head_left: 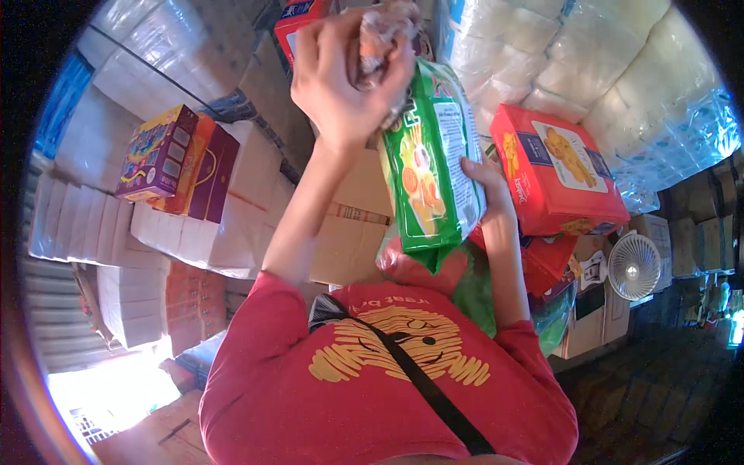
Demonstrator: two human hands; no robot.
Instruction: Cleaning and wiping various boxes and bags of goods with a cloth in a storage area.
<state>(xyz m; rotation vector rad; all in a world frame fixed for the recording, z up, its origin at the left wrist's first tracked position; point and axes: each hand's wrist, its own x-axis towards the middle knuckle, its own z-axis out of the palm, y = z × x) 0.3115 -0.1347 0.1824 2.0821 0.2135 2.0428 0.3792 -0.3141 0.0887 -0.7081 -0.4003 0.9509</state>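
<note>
A green packet with pictures of biscuits on its front is held up at chest height, tilted. My right hand grips its right edge, thumb on the pale printed side. At the packet's upper left, my left hand is closed around a crumpled, greyish-pink cloth. The cloth is at the packet's top corner; whether it touches cannot be made out. Behind my left hand, a red box shows only in part.
To the right lies a red biscuit package, with a white fan below it. Purple and orange boxes sit on white wrapped stacks at left. Plastic-wrapped white bundles rise at the back. A cardboard box stands below my left forearm.
</note>
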